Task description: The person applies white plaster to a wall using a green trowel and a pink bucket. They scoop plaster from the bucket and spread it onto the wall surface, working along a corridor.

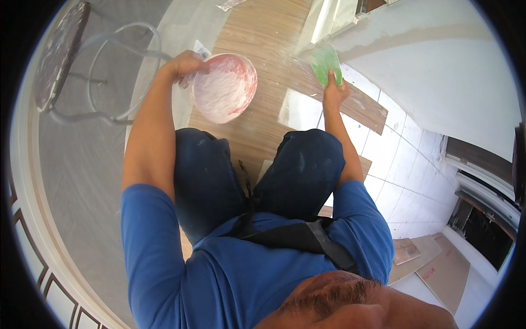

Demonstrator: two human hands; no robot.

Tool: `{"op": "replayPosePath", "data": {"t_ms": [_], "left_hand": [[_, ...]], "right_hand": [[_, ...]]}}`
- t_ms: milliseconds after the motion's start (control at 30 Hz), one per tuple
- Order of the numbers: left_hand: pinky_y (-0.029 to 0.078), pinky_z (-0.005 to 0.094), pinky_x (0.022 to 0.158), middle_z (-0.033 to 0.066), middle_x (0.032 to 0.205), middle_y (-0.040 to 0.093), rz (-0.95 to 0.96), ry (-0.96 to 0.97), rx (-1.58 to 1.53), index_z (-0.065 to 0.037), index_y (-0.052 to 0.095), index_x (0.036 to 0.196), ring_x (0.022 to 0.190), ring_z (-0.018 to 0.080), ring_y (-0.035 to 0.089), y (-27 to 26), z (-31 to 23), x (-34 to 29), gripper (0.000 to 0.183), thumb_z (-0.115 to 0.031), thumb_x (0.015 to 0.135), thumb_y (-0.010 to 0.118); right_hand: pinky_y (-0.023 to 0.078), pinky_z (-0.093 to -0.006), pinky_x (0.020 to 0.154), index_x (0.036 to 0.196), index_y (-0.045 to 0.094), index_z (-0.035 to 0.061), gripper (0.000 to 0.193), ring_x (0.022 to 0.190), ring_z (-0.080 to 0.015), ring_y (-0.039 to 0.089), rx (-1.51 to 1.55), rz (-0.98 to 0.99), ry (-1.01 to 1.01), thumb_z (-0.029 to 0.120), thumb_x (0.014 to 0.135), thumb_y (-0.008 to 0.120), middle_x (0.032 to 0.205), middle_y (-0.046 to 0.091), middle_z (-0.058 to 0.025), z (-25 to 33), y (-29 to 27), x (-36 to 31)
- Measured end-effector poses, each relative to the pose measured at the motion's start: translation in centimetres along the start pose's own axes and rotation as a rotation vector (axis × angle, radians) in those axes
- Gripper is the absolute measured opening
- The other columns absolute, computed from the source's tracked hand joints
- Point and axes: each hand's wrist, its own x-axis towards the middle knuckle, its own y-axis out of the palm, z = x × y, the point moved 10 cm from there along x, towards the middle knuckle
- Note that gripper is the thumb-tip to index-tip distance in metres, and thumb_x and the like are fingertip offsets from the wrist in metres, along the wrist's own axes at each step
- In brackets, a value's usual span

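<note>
My left hand grips the left rim of a round red bowl, its thumb over the edge. White paste or powder coats the bowl's inside. A small pale object shows beside these fingers; I cannot make out its kind. Out to the right, my right hand is closed round the near end of a flat green spreader, thumb pressed on its face. The spreader is smeared with white and lies near the foot of the white wall, over the wood-look planks; whether it touches them I cannot tell.
Wood-look planks partly cover white floor tiles under and around my bent knees. A paint-spattered stool with metal legs lies tipped at the left. The white wall runs along the right; loose boards lie at the lower right.
</note>
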Motion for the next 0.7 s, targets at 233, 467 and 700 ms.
{"op": "replayPosePath", "data": {"t_ms": [233, 467, 700], "left_hand": [[0.048, 0.0387, 0.06, 0.0142, 0.087, 0.07, 0.005, 0.017, 0.03, 0.006, 0.073, 0.1, 0.072, 0.0233, 0.064, 0.1, 0.5, 0.9, 0.044, -0.022, 0.068, 0.081], [0.049, 0.0386, 0.062, 0.0146, 0.089, 0.07, 0.007, 0.031, 0.006, 0.005, 0.074, 0.099, 0.075, 0.0236, 0.064, 0.2, -0.5, 0.1, 0.043, -0.022, 0.067, 0.08], [0.049, 0.0375, 0.063, 0.014, 0.085, 0.069, 0.035, -0.038, 0.089, 0.004, 0.074, 0.097, 0.075, 0.0236, 0.064, 0.2, -0.8, -0.8, 0.041, -0.023, 0.067, 0.079]], "right_hand": [[0.052, -0.0312, 0.079, 0.106, 0.076, -0.005, 0.026, 0.085, -0.016, 0.066, 0.008, 0.105, 0.038, 0.018, 0.094, 0.075, 0.093, 0.076, -0.0109, 0.3, 1.4, -1.0], [0.051, -0.032, 0.081, 0.108, 0.076, -0.0045, 0.027, 0.086, -0.0158, 0.066, -0.037, 0.088, 0.043, 0.02, 0.096, 0.073, 0.093, 0.076, -0.0118, 0.2, 1.8, -0.6], [0.051, -0.0322, 0.081, 0.11, 0.076, -0.0033, 0.028, 0.085, -0.0168, 0.067, 0.004, 0.091, 0.033, 0.02, 0.097, 0.072, 0.094, 0.076, -0.0128, 0.1, 1.6, -2.0]]}}
